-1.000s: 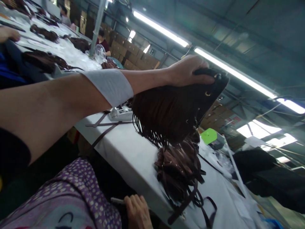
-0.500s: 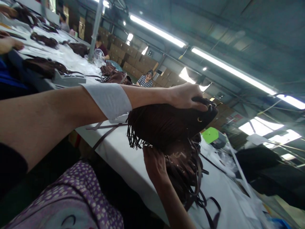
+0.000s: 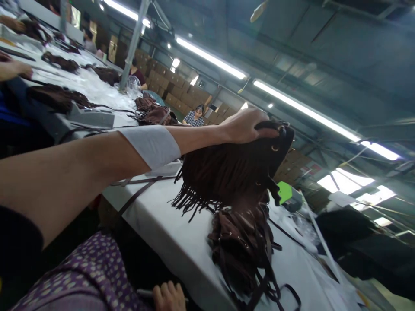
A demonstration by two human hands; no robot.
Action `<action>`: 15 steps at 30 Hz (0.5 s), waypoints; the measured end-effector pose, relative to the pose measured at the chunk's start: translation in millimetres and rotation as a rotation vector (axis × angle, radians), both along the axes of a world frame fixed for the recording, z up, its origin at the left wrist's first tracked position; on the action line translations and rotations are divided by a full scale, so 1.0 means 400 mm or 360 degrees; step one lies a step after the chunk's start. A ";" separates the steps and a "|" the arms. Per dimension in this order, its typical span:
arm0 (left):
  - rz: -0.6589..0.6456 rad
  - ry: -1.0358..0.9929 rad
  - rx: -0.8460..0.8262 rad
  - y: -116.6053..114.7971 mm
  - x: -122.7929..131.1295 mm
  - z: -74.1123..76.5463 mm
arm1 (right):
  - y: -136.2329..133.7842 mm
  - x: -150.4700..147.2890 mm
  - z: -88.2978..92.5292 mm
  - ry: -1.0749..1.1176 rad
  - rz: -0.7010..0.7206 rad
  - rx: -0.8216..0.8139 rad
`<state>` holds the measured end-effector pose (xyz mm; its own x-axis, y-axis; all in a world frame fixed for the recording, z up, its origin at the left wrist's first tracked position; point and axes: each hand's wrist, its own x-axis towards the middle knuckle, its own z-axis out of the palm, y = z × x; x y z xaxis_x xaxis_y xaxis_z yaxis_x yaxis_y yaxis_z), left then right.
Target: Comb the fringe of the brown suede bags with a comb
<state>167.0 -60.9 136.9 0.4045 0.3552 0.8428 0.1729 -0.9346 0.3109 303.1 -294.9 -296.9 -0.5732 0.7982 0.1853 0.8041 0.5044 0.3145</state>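
Note:
My left hand (image 3: 248,125), its forearm wearing a white cuff (image 3: 151,147), grips the top edge of a dark brown fringed bag (image 3: 223,172) with metal eyelets. The bag is raised, and its fringe hangs down at the left. Low in the picture, by the table's near edge, my right hand (image 3: 170,298) has its fingers curled round a thin grey rod-like object (image 3: 145,293), partly hidden. More brown bags with long straps (image 3: 240,246) lie piled on the white table (image 3: 168,216) below the raised bag.
A green piece (image 3: 284,192) stands beyond the bags. Grey trays (image 3: 90,116) and brown bags (image 3: 58,97) lie on the left tables near a metal pole (image 3: 134,43). Another person's hand (image 3: 14,69) is at far left; others sit farther back.
My right hand has left the fringe and moved down to the lower edge, where it now holds the thin object. The raised bag's fringe hangs more freely, and the view has shifted slightly.

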 end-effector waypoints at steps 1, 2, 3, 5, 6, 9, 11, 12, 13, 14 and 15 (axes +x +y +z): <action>0.0025 0.0076 0.0053 -0.001 0.001 0.003 | 0.008 0.007 0.049 0.0081 -0.0102 0.0071; 0.0063 0.0165 0.0100 -0.004 0.004 0.000 | 0.017 0.011 0.123 0.0160 -0.0083 0.0069; 0.0108 0.0251 0.0124 -0.008 0.008 -0.009 | 0.027 0.011 0.215 0.0235 -0.0068 0.0098; 0.0161 0.0413 0.0079 -0.021 0.021 -0.041 | 0.047 -0.002 0.418 0.0333 0.0002 0.0281; 0.0175 0.0470 0.0046 -0.028 0.028 -0.059 | 0.059 -0.013 0.510 0.0348 0.0027 0.0407; 0.0161 0.0528 0.0004 -0.047 0.046 -0.100 | 0.115 -0.053 0.675 0.0292 0.0009 0.0710; 0.0103 0.0506 0.0008 -0.054 0.052 -0.106 | 0.164 -0.075 0.672 0.0172 -0.0059 0.0697; 0.0066 0.0488 0.0011 -0.055 0.053 -0.104 | 0.186 -0.082 0.642 0.0111 -0.0090 0.0625; 0.0031 0.0464 0.0013 -0.054 0.051 -0.098 | 0.203 -0.086 0.596 0.0060 -0.0120 0.0522; 0.0004 0.0429 0.0016 -0.052 0.048 -0.091 | 0.214 -0.087 0.539 0.0021 -0.0137 0.0392; -0.0008 0.0376 0.0018 -0.049 0.043 -0.082 | 0.216 -0.085 0.473 -0.0017 -0.0127 0.0249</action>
